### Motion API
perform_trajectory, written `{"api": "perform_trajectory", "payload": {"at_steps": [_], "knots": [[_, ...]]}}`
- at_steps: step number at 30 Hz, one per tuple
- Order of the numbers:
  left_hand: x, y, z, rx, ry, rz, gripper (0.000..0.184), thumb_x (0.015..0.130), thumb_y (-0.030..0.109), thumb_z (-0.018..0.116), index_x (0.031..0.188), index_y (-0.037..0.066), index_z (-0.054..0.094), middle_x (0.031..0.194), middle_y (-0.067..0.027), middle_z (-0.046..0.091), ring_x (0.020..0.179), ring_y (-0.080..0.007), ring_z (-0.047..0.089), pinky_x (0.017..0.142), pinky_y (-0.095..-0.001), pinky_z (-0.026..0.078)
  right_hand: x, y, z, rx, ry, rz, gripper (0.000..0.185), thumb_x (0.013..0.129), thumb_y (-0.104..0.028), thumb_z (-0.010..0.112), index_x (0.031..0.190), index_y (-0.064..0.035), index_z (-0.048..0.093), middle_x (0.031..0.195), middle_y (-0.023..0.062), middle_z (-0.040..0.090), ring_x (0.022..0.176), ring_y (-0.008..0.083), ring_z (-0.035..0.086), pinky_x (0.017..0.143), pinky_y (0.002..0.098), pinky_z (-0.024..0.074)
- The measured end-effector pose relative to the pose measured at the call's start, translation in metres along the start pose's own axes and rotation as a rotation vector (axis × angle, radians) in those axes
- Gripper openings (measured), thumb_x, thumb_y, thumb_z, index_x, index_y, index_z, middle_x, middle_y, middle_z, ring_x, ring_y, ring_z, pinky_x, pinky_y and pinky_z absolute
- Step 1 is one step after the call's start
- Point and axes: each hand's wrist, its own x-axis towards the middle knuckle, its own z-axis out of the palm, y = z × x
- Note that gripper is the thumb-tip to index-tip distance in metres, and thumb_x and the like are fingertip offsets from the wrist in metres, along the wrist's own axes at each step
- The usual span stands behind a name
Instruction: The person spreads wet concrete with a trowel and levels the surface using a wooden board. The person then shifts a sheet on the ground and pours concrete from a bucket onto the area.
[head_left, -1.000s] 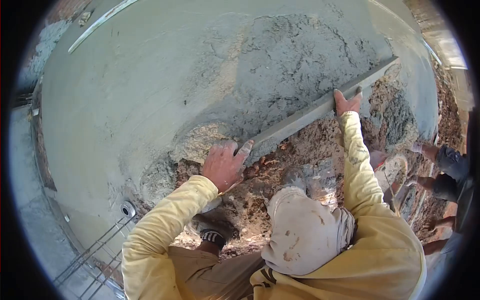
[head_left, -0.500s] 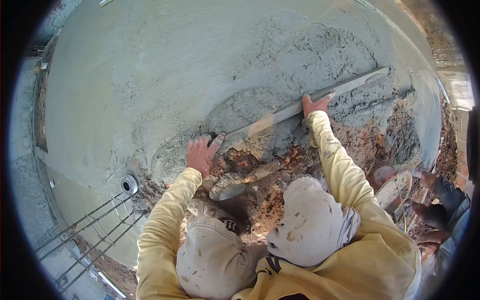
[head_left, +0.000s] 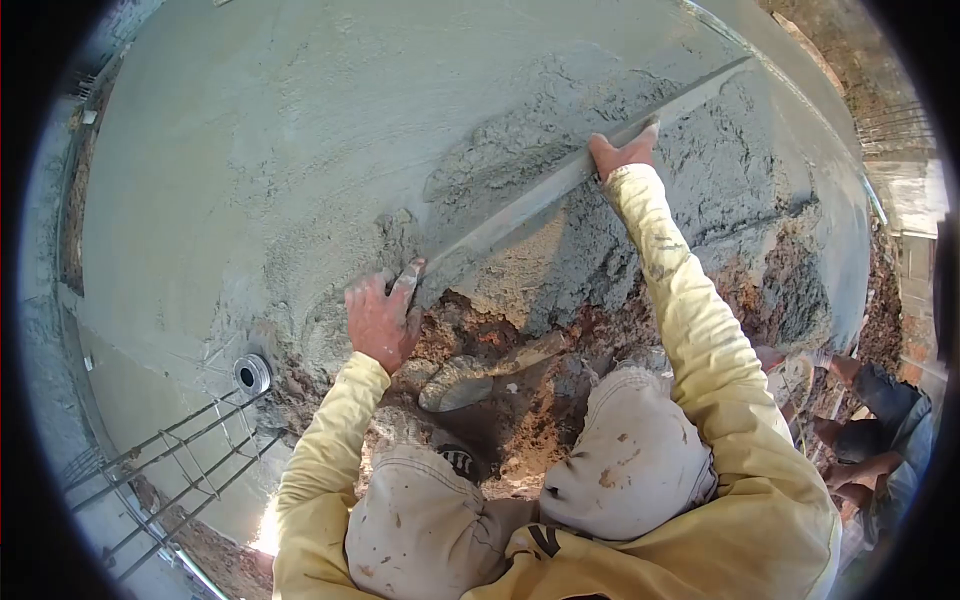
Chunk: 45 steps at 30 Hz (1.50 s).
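Note:
A long, straight screed board (head_left: 535, 200) lies slantwise across wet grey concrete (head_left: 230, 170). My right hand (head_left: 622, 155) grips it past the middle, thumb on the near face. My left hand (head_left: 383, 318) is closed at its lower left end, fingertips on the edge; part of that grip is hidden. Ahead of the board the concrete is rough and heaped, with smoother concrete farther left. Between my knees and the board, on reddish soil, lies a cement-coated tool (head_left: 460, 385) with a rounded end and a stick-like handle.
A round pipe end (head_left: 253, 374) sticks up at the left, beside a rebar cage (head_left: 180, 455). Broken soil (head_left: 520, 430) lies around my feet. Another person (head_left: 880, 430) crouches at the right edge. A pale strip (head_left: 790, 85) borders the concrete on the right.
The board has moved forward, away from me, and slightly left, its far end swinging farther up. Both hands have travelled with it, my right arm reaching out more. Concrete ahead of it has shifted.

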Motion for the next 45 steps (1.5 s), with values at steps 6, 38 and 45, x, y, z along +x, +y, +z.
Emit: {"api": "perform_trajectory", "payload": {"at_steps": [6,38,45], "knots": [[-0.105,-0.038,0.021,-0.083,0.098,-0.438,0.068,0.070,0.014,0.068,0.134,0.011,0.048,0.112,-0.0225,0.047,0.104,-0.0435,0.046,0.091,-0.0516,0.037,-0.063,-0.142,0.117,-0.366,-0.638,-0.079,0.101,0.089,-0.037,0.058,0.146,0.0029,-0.015,0.107,0.0241,0.066,0.097,0.0346,0.066,0.090,0.0427,0.0500],[0.091,0.145,0.096,-0.397,-0.257,-0.051,0.058,0.080,0.018,0.067,0.134,0.006,0.048,0.109,-0.0180,0.048,0.102,-0.0371,0.049,0.088,-0.0473,0.040,0.188,0.105,-0.008,-0.272,-0.211,0.775,0.088,0.090,-0.069,0.023,0.147,-0.0021,0.029,0.148,0.0197,0.036,0.138,0.0333,0.033,0.115,0.0398,0.0219],[0.109,0.183,0.098,-0.289,-0.300,0.154,0.061,0.076,0.016,0.069,0.133,0.008,0.049,0.109,-0.0186,0.050,0.105,-0.0368,0.048,0.087,-0.0461,0.039,0.173,0.231,-0.100,-0.395,-0.161,0.466,0.101,0.083,-0.048,0.063,0.150,-0.0010,0.004,0.147,0.0210,0.037,0.133,0.0311,0.040,0.111,0.0349,0.0298]]}}
